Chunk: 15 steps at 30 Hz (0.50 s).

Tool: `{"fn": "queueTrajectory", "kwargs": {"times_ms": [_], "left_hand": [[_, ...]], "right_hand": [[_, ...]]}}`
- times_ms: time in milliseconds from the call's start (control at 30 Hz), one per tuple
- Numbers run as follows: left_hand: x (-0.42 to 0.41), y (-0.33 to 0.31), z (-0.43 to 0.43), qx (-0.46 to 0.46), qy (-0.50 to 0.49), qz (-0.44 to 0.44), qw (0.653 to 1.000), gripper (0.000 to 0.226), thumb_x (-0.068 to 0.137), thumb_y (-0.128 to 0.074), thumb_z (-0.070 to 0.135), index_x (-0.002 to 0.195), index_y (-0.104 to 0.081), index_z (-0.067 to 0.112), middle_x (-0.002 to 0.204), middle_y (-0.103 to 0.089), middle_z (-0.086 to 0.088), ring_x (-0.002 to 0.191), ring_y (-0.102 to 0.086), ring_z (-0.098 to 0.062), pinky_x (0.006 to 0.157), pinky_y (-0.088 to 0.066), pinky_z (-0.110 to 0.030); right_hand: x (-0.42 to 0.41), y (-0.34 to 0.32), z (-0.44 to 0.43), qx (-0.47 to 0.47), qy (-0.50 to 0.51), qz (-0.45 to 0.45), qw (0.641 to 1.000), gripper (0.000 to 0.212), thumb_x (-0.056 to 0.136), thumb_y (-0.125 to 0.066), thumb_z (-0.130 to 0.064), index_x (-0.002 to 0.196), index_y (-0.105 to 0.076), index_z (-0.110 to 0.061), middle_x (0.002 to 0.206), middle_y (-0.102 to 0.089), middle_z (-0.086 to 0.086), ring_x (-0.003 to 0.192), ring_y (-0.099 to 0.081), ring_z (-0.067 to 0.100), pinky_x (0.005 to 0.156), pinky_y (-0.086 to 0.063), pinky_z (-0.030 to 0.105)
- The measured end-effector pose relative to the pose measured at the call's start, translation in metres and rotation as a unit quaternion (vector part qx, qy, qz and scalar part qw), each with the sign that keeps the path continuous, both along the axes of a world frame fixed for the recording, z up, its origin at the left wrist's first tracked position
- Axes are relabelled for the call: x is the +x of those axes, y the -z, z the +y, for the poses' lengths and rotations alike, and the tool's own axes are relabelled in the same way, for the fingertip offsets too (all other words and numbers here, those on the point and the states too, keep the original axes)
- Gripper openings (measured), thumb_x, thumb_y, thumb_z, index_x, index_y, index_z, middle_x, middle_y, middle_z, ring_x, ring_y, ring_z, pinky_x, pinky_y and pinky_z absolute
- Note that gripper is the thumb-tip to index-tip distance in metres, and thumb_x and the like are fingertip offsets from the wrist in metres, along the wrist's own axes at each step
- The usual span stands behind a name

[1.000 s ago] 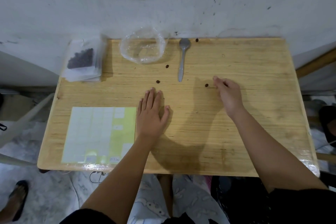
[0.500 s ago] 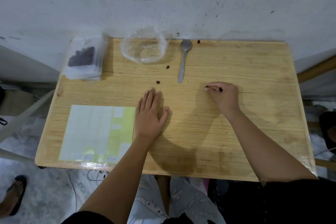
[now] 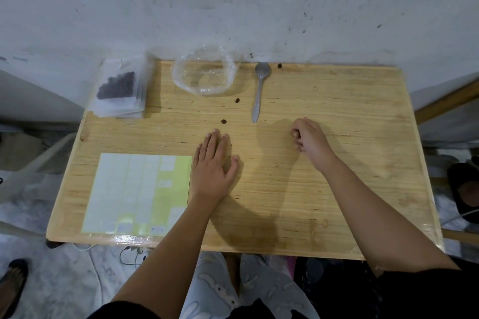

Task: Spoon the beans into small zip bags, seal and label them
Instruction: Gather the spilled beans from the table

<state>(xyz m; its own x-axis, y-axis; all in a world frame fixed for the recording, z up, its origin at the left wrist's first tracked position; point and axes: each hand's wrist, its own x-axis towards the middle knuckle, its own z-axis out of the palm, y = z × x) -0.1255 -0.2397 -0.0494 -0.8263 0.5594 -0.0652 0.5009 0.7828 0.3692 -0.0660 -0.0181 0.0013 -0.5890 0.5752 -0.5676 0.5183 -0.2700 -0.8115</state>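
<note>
Clearing stray beans [image 3: 237, 100] off the surface [image 3: 350, 111].
My left hand [image 3: 212, 163] lies flat and open, my right hand [image 3: 309, 138] is curled closed, contents hidden; next, I judge, comes pinching the bean [image 3: 223, 121] left of the spoon [image 3: 260, 90].

Grey spoon [image 3: 260, 90], yellow-green label sheet [image 3: 140, 191].

Bare tabletop [image 3: 357, 137] is lying open for you from 1 to 4 o'clock. The spoon [image 3: 260, 90] is lying across 12, the clear bag [image 3: 204, 72] is sitting at 11, the bag stack [image 3: 121, 90] is crowding 10, the label sheet [image 3: 134, 189] is covering 8, and loose beans [image 3: 223, 121] are dotting the gap between.
</note>
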Motion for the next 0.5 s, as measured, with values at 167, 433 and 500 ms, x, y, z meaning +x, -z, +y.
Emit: {"fn": "queueTrajectory", "kwargs": {"times_ms": [167,433,500], "left_hand": [[-0.001,-0.005,-0.001,-0.015,0.003,-0.024,1.0,0.066,0.09,-0.016,0.055,0.15,-0.014,0.027,0.159,-0.002,0.006,0.144,0.007,-0.007,0.119,0.001,-0.034],[-0.036,-0.014,-0.009,-0.022,0.024,-0.048,0.998,0.078,0.086,-0.036,0.066,0.148,-0.019,0.022,0.159,-0.007,0.003,0.145,-0.004,-0.013,0.114,-0.002,-0.031],[-0.051,-0.014,-0.014,-0.021,0.038,-0.052,0.998,0.085,0.082,-0.037,0.072,0.148,-0.017,0.023,0.159,-0.004,0.002,0.145,0.001,-0.013,0.113,0.002,-0.03]], "right_hand": [[-0.019,-0.001,-0.028,-0.273,0.117,0.085,0.951,0.022,0.087,-0.034,-0.005,0.067,-0.04,-0.013,0.062,-0.04,0.003,0.036,-0.029,0.006,0.034,-0.02,0.016],[-0.07,-0.002,-0.064,0.042,-0.07,0.011,0.997,0.017,0.082,-0.07,-0.027,0.088,-0.073,-0.012,0.072,-0.062,-0.01,0.063,-0.055,-0.002,0.06,-0.04,0.013],[-0.082,0.002,-0.072,0.116,-0.087,0.028,0.989,0.012,0.078,-0.074,-0.021,0.087,-0.074,-0.012,0.069,-0.063,-0.013,0.063,-0.056,-0.009,0.062,-0.04,0.005]]}}
